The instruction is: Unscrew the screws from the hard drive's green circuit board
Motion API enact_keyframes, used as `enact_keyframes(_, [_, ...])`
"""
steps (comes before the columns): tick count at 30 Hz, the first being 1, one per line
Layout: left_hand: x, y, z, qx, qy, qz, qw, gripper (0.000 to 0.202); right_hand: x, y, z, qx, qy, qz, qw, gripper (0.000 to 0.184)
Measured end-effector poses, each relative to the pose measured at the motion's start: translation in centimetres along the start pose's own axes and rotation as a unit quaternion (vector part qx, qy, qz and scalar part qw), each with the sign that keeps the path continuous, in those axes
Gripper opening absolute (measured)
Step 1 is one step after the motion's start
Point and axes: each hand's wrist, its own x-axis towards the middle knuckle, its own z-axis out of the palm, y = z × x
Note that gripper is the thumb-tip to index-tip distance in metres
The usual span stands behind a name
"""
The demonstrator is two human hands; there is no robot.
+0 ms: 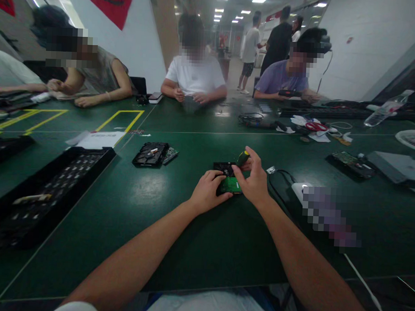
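In front of me on the table lies a black hard drive (225, 168) with a green circuit board (231, 185) on its upper face. My left hand (208, 191) grips its left side, fingers along the far left edge and thumb at the near edge. A screwdriver (242, 158) with a dark green and yellow handle is held in my right hand (253, 178), above the drive's far right part. Its tip is hidden or too small to make out. The right thumb points down toward the board.
Left of the drive lie an opened black casing (150, 154) and a small circuit board (170, 156). A long black tray (51, 190) holds several small parts. At right are a cabled phone-like device (298, 189), another board unit (351, 164) and a bottle (388, 108). People sit across the table (176, 246).
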Motion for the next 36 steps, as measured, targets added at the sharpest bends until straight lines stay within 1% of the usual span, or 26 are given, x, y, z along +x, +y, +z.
enact_keyframes(5, [-0.01,-0.02,-0.01,0.000,0.009,0.009,1.000,0.059,0.02,-0.21,-0.08,0.011,-0.013,-0.006,1.000,0.070])
enact_keyframes(9, [0.01,0.02,-0.05,0.000,0.007,0.005,1.000,0.059,0.04,-0.25,-0.06,-0.005,-0.003,-0.010,1.000,0.071])
enact_keyframes(13, [0.05,0.19,-0.17,0.003,0.006,0.004,1.000,0.059,0.02,-0.26,-0.09,-0.013,-0.010,-0.020,1.000,0.069])
enact_keyframes(17, [0.08,0.34,-0.28,-0.003,0.003,0.003,1.000,0.056,-0.02,-0.26,-0.02,-0.009,-0.009,-0.011,1.000,0.072])
enact_keyframes(20, [0.07,0.30,-0.23,0.000,0.003,-0.001,1.000,0.058,-0.02,-0.17,0.04,-0.007,-0.001,-0.004,1.000,0.074])
enact_keyframes(25, [0.05,0.14,-0.08,0.002,0.007,0.002,1.000,0.057,0.02,-0.14,0.03,-0.012,-0.003,-0.013,1.000,0.071])
enact_keyframes(32, [0.03,0.01,0.09,0.008,0.012,0.007,1.000,0.059,0.06,-0.17,-0.03,-0.006,-0.003,-0.015,1.000,0.073])
enact_keyframes(36, [0.01,0.09,0.00,0.007,0.009,0.007,1.000,0.059,0.18,-0.27,-0.16,-0.023,0.003,-0.023,0.999,0.070])
